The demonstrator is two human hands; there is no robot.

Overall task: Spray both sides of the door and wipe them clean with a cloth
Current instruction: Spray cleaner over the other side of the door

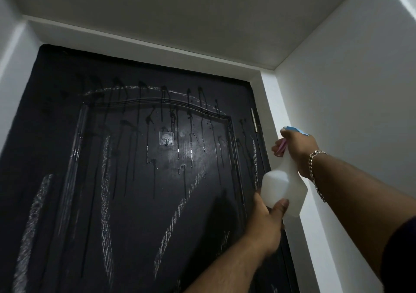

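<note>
Translucent white plastic spray bottle [284, 186], blue-and-pink trigger head; held up near the hinge edge of the dark panelled door [135, 168]. Neck and trigger are gripped by the right hand [297, 148]; the base is cupped and steadied by the left hand [266, 223], thumb curled against the body. Judged light, thin-walled, likely slippery if wetted; best taken at the neck. Door surface: rigid, streaked with runs of liquid. Cloth not seen.
</note>
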